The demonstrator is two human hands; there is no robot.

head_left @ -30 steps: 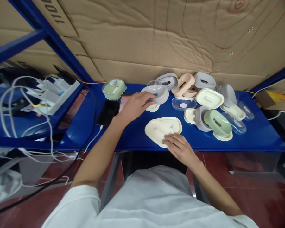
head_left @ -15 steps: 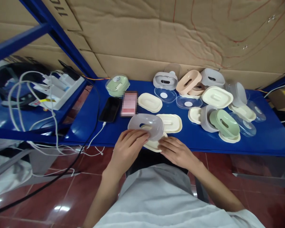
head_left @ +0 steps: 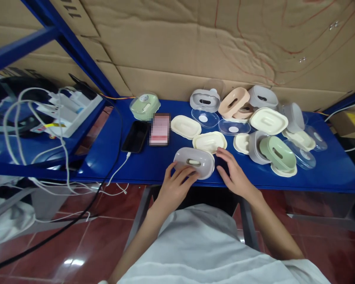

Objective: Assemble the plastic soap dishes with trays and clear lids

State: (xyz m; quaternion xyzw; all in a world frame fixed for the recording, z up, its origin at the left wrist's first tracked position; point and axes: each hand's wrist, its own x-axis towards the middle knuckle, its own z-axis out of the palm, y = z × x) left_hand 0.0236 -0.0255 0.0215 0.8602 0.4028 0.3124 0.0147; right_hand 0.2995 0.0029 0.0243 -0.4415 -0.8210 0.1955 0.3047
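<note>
Near the table's front edge lies a grey oval box part with a slot in its bottom, a cream rim showing at its right edge. My left hand grips its near left side, fingers reaching into it. My right hand is open to its right, thumb and fingers apart. Its fingertips are at the right edge of a cream oval tray; I cannot tell whether they touch. A second cream tray lies farther back, flat on the table.
On the blue table, left, are a black phone with a cable, a pink-screened phone and a green lidded box. Several grey, peach, green and clear parts crowd the right, including a green slotted box. A power strip stands left.
The grey box part has moved right and down onto the cream piece at the front edge. My right hand has let go of that cream piece and moved right, fingers spreading.
</note>
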